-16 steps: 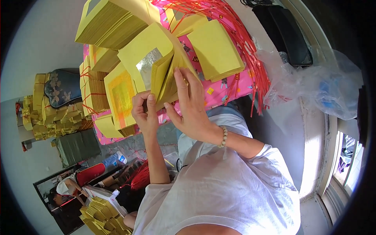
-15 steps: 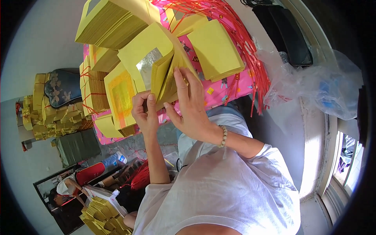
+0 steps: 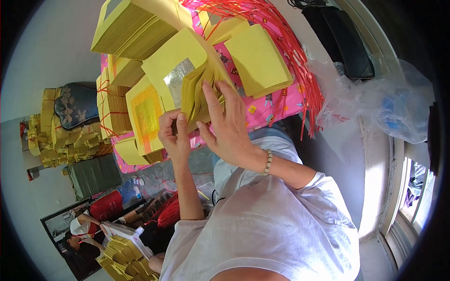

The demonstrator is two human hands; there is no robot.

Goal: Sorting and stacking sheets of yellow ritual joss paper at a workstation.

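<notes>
A thick stack of yellow paper (image 3: pixel 193 77) sits by the middle of the table's near edge, with a shiny silver patch (image 3: pixel 178 75) on its top sheet. The near end is bent up and the sheets fan apart. The left hand (image 3: pixel 174 131) pinches the stack's near left corner between thumb and fingers, maybe so the sheets don't slip. The right hand (image 3: pixel 229 124) is spread wide, its fingertips on the loose sheets, probably to keep them apart.

Just left is a pile with a gold and orange square (image 3: pixel 146 119). At the table's left edge, red string ties a yellow bundle (image 3: pixel 112 107), likely to keep it neat. Another yellow pile (image 3: pixel 258 58) lies toward the right edge. Long red strips (image 3: pixel 311 100) hang over that edge. A pink cloth (image 3: pixel 276 107) covers the table.
</notes>
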